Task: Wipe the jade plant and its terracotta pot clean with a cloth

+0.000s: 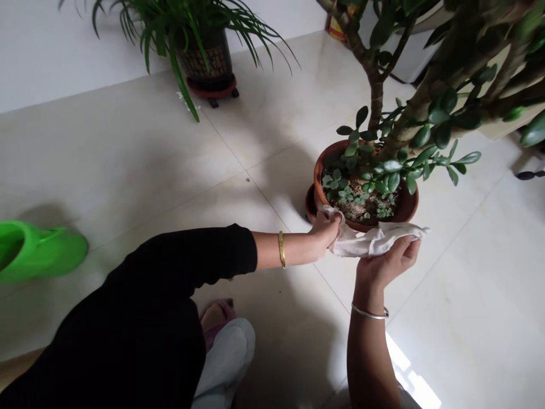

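A white cloth (374, 240) is stretched between both my hands, against the near side of a brown clay pot (407, 207). My left hand (326, 227), with a gold bangle on its wrist, is closed on the cloth's left end at the pot's rim. My right hand (387, 262), silver bangle on the wrist, grips the cloth's right end from below. The pot holds a jade plant (419, 136) with a thick trunk, small sprouts and soil.
A dark pot with long green leaves (206, 59) stands on a wheeled saucer near the white wall. A bright green watering can (36, 250) lies at the left edge. The floor is glossy pale tile (128, 159). My knee and a slipper show below.
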`<state>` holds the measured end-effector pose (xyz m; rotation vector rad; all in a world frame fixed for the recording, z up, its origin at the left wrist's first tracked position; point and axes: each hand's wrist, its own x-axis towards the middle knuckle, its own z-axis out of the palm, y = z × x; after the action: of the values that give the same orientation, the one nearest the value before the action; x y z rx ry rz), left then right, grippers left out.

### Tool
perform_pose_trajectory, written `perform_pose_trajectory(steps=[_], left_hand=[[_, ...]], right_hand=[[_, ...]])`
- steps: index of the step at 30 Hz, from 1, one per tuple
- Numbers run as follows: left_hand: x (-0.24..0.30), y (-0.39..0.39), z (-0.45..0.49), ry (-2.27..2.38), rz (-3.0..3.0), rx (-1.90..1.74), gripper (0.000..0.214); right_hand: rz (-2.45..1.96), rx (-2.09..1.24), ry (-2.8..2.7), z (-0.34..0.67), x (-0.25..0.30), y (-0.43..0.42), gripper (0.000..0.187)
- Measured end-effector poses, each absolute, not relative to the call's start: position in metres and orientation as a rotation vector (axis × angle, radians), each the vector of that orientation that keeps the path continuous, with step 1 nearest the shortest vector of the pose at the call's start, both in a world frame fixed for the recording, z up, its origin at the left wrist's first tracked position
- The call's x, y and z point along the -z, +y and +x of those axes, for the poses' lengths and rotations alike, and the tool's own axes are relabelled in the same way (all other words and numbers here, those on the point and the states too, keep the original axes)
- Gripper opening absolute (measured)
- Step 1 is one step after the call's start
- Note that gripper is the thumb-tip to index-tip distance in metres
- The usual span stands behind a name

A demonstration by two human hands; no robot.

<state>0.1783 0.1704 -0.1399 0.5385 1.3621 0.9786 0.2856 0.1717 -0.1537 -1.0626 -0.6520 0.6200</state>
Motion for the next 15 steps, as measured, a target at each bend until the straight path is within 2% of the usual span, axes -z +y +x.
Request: perform_pose_trajectory(steps=[3,6,9,11,15], left_hand=[[0.116,0.151,0.172,1.230,0.386,-0.902,0.011],[0.092,0.142,0.158,1.133,0.408,-0.990,0.011],[0.078,0.160,0.146,1.143,0.686,-1.284,0.018],[0.073,0.184,0.143,1.147,0.950,-1.447,0.011],[0.069,0.229,0.148,1.170,1.408,-1.481,0.007]], right_hand=[[-1.114,-0.632,-0.623,0.286,0.148,0.166,0.025],[-1.107,-0.702,-0.633,0.279,0.142,0.160,0.022],[-1.008,-0.731,-0.618,0.266,0.138,0.162,0.024],[-0.972,-0.742,-0.605,0.260,0.135,0.170,0.028],[-0.984,-0.801,-0.626,0.257,0.134,0.197,0.034]])
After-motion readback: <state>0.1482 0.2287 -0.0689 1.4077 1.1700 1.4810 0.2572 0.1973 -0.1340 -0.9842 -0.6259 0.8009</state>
